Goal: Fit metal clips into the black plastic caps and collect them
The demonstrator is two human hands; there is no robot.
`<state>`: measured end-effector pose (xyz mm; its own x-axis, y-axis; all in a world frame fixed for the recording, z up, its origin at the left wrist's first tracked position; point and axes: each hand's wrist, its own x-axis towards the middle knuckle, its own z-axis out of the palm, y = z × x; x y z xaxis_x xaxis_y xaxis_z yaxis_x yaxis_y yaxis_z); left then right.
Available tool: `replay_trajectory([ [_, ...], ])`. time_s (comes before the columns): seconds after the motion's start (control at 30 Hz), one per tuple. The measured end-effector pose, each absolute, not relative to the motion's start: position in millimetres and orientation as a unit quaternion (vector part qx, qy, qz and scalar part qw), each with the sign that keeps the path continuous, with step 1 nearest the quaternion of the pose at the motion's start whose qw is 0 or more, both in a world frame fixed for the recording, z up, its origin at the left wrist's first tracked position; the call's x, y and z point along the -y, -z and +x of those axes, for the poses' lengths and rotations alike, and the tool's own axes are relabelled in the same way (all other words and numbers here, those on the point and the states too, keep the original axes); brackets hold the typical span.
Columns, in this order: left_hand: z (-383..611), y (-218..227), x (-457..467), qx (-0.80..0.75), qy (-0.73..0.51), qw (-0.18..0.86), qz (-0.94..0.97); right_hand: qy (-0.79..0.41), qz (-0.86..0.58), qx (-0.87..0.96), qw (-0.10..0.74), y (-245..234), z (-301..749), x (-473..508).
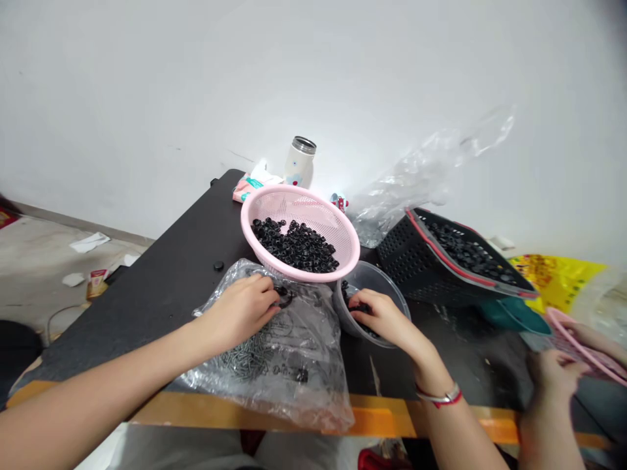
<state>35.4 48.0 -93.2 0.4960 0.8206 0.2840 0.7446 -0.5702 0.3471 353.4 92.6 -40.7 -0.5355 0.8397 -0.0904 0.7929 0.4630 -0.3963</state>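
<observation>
My left hand [247,307] is closed over a clear plastic bag [313,352], its curled fingertips against a small black plastic part [284,297]. Many thin metal screws [245,358] show through the bag. My right hand [379,316] reaches into a clear plastic bowl [399,294], its fingers bent around small black plastic parts [361,308]; the fingertips are partly hidden. Behind both hands a pink colander [350,245] holds a heap of black ring-like parts [298,245]. Its near rim overhangs the bag's far edge.
A black basket [406,261] with a red-edged rim holds more black parts at right. Beyond stand a white bottle [300,163] and a tissue pack [252,186]. One black part [218,266] lies on the table [161,294]. Another person's hands [558,372] hold a pink basket [563,320] at far right.
</observation>
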Motion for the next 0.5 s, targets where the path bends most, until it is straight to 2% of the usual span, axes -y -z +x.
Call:
replay_trajectory([
  [0.17,40,95,-44,-0.429,-0.213,0.107,0.871,-0.187,-0.483,0.851,0.086,35,355,-87],
  [0.37,46,99,-39,-0.44,-0.19,0.079,0.874,-0.135,-0.485,0.816,0.285,21,333,-60],
  [0.43,47,98,-39,-0.447,-0.18,0.081,0.873,-0.148,-0.434,0.83,0.317,15,317,-45],
  [0.5,48,97,-40,-0.454,-0.169,0.083,0.871,-0.184,-0.368,0.856,0.312,13,301,-32],
])
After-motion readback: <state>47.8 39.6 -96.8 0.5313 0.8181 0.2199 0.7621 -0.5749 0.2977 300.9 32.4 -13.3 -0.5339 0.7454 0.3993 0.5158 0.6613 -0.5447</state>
